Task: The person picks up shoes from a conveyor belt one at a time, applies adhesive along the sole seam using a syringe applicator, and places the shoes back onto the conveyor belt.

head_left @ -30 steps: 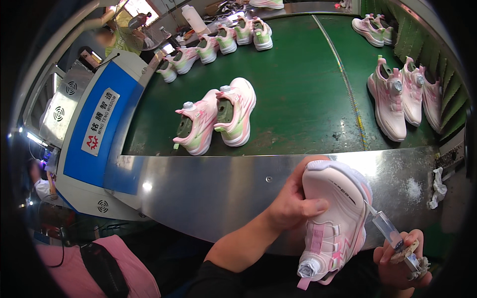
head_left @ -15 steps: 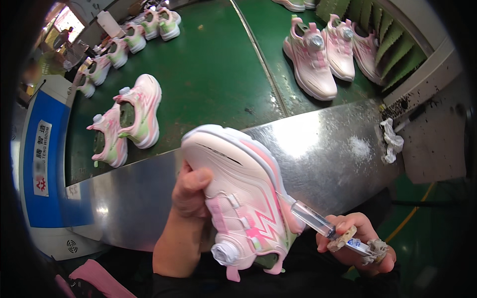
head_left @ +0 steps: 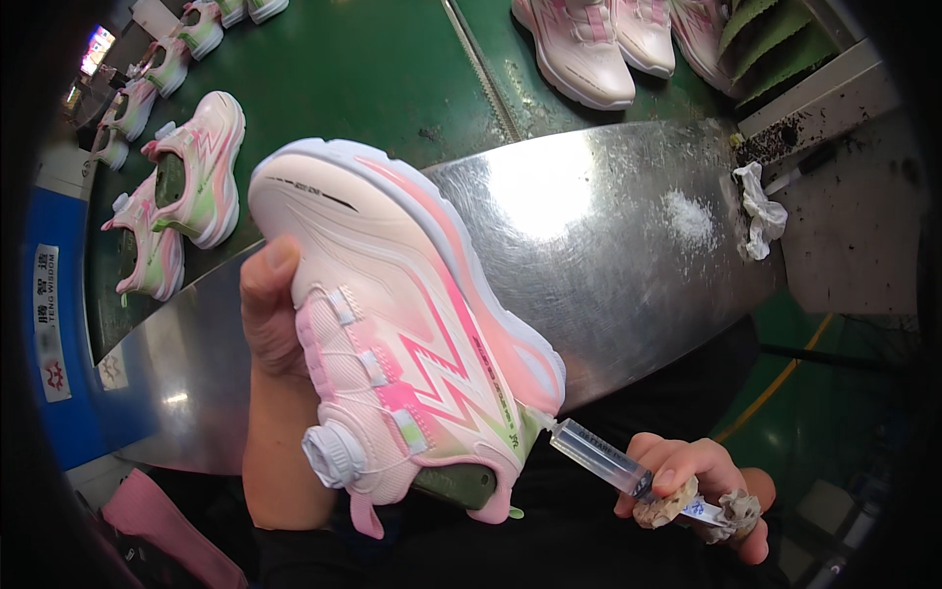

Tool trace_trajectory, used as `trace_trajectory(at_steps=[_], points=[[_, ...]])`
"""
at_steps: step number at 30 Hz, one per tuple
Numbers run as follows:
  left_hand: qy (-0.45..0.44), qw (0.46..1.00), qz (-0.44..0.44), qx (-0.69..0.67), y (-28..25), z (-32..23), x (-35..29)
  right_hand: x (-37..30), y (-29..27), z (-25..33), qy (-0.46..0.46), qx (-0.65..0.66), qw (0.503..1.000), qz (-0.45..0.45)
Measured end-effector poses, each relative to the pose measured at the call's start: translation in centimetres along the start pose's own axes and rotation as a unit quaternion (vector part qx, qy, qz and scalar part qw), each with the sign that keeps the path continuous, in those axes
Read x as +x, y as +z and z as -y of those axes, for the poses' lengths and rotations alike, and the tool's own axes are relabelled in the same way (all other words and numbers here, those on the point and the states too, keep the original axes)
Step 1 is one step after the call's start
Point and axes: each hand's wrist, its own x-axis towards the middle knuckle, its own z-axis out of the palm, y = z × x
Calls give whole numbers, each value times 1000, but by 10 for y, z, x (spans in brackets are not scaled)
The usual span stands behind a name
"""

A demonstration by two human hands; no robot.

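Note:
A pink and white sneaker point(head_left: 392, 294) with a white dial and light green heel is held up in front of me, its toe pointing away to the upper left. My left hand point(head_left: 273, 304) grips it from the left side, the thumb on the upper and the other fingers hidden behind it. My right hand point(head_left: 697, 481) holds a clear syringe point(head_left: 601, 457), with wads of stained material wrapped around its rear end. The syringe's tip meets the sneaker near the heel, where upper and sole join; whether it actually touches is hard to tell.
A steel ledge point(head_left: 628, 294) borders a green conveyor belt point(head_left: 343, 79). One pair of sneakers point(head_left: 201, 167) stands at left, more sneakers point(head_left: 579, 49) at the far right. Crumpled white tissue point(head_left: 760, 211) lies beside white residue point(head_left: 690, 221). A blue machine panel point(head_left: 59, 324) is at left.
The sneaker has shifted left and turned slightly in my left hand's grip. The syringe tip has moved along the sole edge toward the heel. The whole view has shifted, with the belt now higher.

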Motion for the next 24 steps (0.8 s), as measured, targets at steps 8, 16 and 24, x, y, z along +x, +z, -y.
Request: trace_trajectory(at_steps=[8, 16, 24], points=[[37, 995, -65, 67, -6, -8, -4, -12, -4, -12, -22, -4, 1000, 7], [48, 997, -52, 45, -14, -8, -1, -16, -12, -21, -35, 7, 999, 7], [56, 974, -174, 132, 3, -17, -21, -20, -21, -35, -41, 50, 998, 16]])
